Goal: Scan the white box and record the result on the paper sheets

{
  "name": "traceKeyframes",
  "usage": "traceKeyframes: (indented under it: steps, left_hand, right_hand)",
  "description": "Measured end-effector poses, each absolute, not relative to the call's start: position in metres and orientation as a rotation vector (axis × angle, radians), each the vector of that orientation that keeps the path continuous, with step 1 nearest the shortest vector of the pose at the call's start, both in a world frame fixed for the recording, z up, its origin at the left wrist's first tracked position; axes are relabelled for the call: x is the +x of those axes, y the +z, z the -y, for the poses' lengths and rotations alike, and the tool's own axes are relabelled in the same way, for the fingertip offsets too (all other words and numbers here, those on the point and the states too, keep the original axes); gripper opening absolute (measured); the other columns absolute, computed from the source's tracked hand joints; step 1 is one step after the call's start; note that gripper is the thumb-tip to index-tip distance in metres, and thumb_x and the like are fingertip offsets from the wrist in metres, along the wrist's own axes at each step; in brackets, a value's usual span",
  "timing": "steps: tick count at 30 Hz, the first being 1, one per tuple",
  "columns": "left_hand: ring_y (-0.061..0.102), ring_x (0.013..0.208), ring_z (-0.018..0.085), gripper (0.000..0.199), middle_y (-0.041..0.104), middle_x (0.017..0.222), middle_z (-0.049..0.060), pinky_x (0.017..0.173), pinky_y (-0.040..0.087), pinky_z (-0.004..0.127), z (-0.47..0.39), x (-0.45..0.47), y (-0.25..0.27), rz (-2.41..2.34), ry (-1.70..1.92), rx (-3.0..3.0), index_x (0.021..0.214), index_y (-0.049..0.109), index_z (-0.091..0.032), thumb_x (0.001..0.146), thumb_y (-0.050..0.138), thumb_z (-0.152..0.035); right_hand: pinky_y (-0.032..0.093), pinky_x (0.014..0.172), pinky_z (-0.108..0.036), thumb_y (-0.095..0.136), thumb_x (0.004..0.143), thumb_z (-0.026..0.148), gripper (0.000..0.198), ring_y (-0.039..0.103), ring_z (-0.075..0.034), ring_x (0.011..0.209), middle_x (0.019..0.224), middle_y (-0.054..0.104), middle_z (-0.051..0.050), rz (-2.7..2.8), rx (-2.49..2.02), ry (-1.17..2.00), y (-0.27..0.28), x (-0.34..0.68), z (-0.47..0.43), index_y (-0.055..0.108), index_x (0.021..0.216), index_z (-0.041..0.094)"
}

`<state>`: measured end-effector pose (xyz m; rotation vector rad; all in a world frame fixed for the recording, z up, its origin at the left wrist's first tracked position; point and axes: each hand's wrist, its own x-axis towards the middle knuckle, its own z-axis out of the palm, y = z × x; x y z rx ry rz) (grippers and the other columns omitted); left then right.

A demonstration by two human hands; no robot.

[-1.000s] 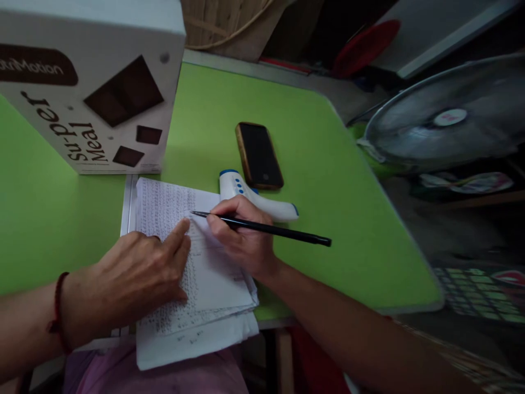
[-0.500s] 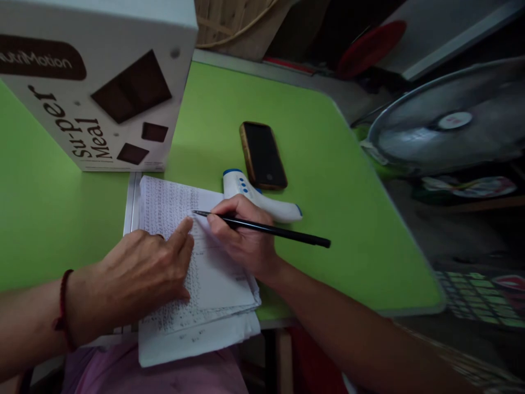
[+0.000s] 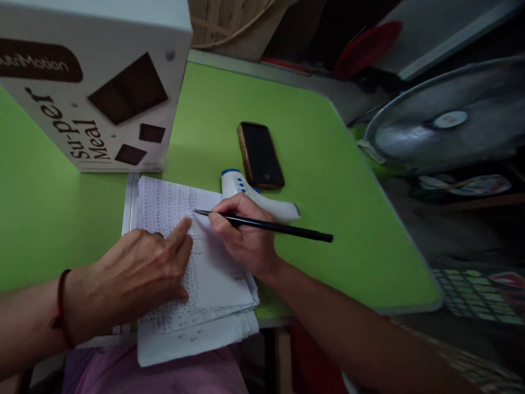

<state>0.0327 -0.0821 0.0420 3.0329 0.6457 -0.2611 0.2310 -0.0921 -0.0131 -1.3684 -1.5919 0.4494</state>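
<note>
A black pen (image 3: 283, 226) is pinched in my right hand (image 3: 246, 235), its tip touching the upper part of a handwritten sheet. That sheet tops a stack of papers (image 3: 221, 279) at the table's front edge. On the same page rests my left hand (image 3: 147, 268), index finger stretched out close to the pen tip and holding nothing; some of its fingers are hidden. Just beyond my right hand lies a white and blue infrared thermometer (image 3: 274, 207), partly covered by that hand. A dark phone in a brown case (image 3: 261, 155) lies behind the thermometer.
The green table (image 3: 336, 230) carries a tall white box (image 3: 135, 33) printed "Super Meal" at the back left. Off the table's right side stands a fan (image 3: 410, 131). A red round object (image 3: 367, 49) is farther back.
The pen's rear end has tipped slightly, while its tip stays near the same spot on the page. The whole view has shifted a little. My left hand keeps its place on the paper.
</note>
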Motion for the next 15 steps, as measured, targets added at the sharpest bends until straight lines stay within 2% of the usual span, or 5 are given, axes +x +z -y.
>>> traceKeyframes:
  steps: [15]
  left_hand:
    - [0.067,0.059,0.02,0.055,0.051,0.145,0.02,0.045,0.051,0.035,0.0831,0.0322,0.045,-0.628,-0.284,3.026,0.116,0.064,-0.01,0.085,0.071,-0.054]
  right_hand:
    - [0.039,0.046,-0.022,0.058,0.079,0.02,0.011,0.046,-0.008,0.049,0.058,0.055,0.006,1.64,-1.369,0.468,-0.0121,0.2306,0.091,0.055,0.069,0.021]
